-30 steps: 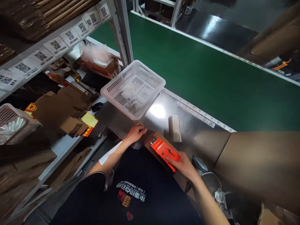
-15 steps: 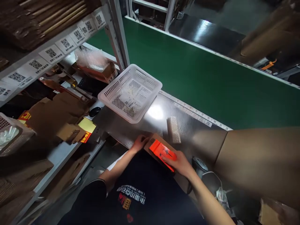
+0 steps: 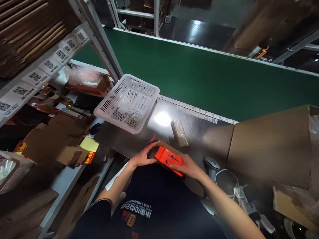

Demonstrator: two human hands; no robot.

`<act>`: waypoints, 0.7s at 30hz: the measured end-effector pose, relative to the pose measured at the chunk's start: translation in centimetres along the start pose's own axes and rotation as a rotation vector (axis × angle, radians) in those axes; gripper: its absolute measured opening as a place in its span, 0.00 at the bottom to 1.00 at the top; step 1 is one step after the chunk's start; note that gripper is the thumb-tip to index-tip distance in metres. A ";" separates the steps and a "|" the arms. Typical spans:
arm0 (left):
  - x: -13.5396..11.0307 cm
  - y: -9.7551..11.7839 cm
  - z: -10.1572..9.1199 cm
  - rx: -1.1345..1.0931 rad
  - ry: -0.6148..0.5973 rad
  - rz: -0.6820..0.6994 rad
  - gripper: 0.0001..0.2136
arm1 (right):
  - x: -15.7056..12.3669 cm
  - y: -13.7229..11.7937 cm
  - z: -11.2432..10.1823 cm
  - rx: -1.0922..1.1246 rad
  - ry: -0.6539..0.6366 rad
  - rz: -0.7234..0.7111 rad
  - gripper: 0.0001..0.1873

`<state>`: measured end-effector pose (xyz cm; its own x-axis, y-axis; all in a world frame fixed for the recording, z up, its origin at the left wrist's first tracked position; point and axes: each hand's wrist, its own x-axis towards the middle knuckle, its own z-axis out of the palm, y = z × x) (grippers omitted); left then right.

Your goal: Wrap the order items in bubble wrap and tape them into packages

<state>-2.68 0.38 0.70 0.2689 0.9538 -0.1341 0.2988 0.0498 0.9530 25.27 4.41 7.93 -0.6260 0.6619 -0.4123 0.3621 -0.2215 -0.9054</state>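
A small orange-red box (image 3: 167,158) with a dark printed figure lies on an open brown cardboard carton (image 3: 166,146) at the near edge of the steel worktop (image 3: 139,139). My right hand (image 3: 189,166) grips the box's right end from above, fingers closed on it. My left hand (image 3: 143,156) is curled against the carton's left end, fingertips touching the box's left corner. A small roll of bubble wrap (image 3: 179,133) lies just beyond the carton.
A white perforated basket (image 3: 114,99) holding a label sits at the worktop's back left. A green conveyor belt (image 3: 211,79) runs behind. A large cardboard box (image 3: 271,146) fills the right. A handheld scanner (image 3: 211,164) and cable lie near my right arm. Shelves with flat cartons stand left.
My left hand slid from the bare worktop onto the carton's left end. My right hand stayed on the orange-red box. The view has swung, shifting everything slightly left.
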 end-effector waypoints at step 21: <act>0.3 2.6 -2.0 0.481 -0.088 -0.025 0.34 | -11.6 9.0 -7.7 0.072 0.015 0.119 0.17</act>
<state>-3.63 1.39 3.68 0.3264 0.9243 -0.1977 0.6901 -0.0900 0.7181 41.12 0.26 5.32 -0.5709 0.6387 -0.5159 0.3825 -0.3491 -0.8555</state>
